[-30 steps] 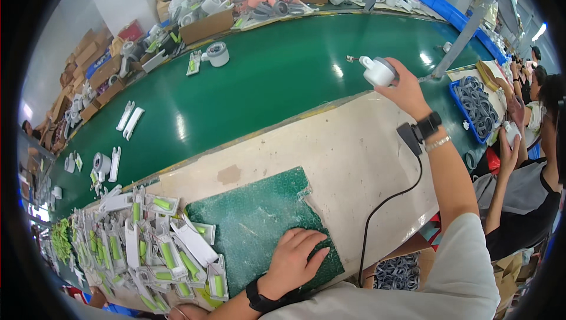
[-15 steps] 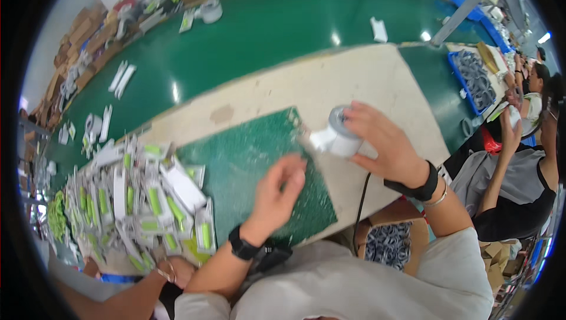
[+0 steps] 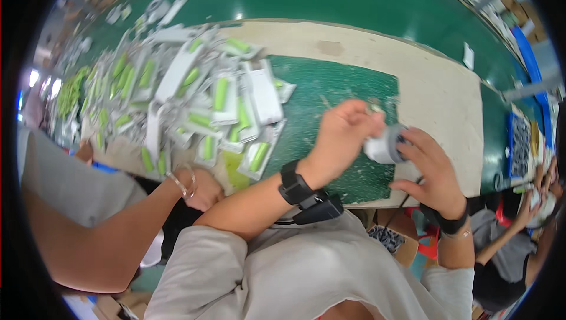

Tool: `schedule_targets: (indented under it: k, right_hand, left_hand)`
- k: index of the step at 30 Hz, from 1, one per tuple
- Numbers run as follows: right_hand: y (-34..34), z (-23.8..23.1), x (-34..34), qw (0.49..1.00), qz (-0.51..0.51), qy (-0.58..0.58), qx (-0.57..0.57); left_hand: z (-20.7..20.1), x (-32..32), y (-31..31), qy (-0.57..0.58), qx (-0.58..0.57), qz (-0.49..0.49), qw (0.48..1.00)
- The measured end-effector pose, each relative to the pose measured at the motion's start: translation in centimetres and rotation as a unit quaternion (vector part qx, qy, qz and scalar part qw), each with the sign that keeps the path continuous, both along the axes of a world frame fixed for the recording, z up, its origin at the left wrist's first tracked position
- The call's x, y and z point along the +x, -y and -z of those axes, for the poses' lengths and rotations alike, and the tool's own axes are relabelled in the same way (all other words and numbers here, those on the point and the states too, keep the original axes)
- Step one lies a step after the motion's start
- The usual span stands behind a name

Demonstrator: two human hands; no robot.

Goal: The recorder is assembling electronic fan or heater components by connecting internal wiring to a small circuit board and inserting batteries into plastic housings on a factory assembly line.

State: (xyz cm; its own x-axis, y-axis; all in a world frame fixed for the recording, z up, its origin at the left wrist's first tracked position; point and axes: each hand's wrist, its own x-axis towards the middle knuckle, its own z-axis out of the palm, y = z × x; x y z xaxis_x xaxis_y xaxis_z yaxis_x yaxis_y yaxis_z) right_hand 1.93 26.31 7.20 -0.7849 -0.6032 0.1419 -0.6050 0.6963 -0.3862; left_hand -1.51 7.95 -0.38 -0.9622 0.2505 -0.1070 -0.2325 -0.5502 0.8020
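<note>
My right hand (image 3: 433,170) has its fingertips curled over the grey rim of a short white cylindrical part (image 3: 380,148), with the thumb lower down and apart from the fingers. The part is held above the right edge of a worn green mat (image 3: 330,81). My left hand (image 3: 348,137) is beside the part, thumb and fingers pinched together. Something small shows at its fingertips, too blurred to name. The left hand hides some of the part's near left side.
Left of the mat lies a heap of bagged white-and-green pieces (image 3: 221,96). Another person's arm (image 3: 124,231) reaches in at left. A box of grey rings (image 3: 386,238) stands below the table edge. Another person (image 3: 501,243) works at far right, near a blue crate (image 3: 519,146).
The view has swung left. My left hand has come over to the white part, its fingers now pinched. The right hand still has the part, now closer to the mat.
</note>
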Motion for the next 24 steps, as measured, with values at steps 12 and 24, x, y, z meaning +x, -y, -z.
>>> schedule_targets:
  k: [12,24]
  right_hand:
    - [10.4,-2.2,-6.0,0.981,-0.179,0.059,-0.044]
    - [24.5,1.9,-12.3,0.926,0.015,0.272,-0.262]
  left_hand:
    - [-1.9,7.7,8.5,-0.202,-0.271,0.059,0.939]
    - [-0.9,9.0,10.6,-0.187,-0.219,0.037,0.957]
